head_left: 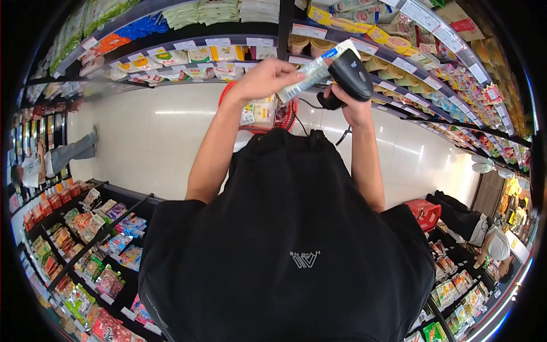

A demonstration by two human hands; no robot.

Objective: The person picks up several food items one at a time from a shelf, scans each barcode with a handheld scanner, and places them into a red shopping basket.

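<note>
My left hand is closed on the near end of a long, flat packet with a pale greenish front, a blue-and-white far end and a barcode near my fingers. A black handheld barcode scanner is gripped in my right hand, its head close beside the packet's far end. The scanner's dark cable loops down toward my body. Under my hands stands a red shopping basket with white and yellow packs in it, partly covered by my left forearm and the packet.
Shelves of bagged goods with price tags run ahead of me. More racks of snack packs stand behind on both sides. One person is at far left; another person is at right near a red basket. Pale tiles cover the floor.
</note>
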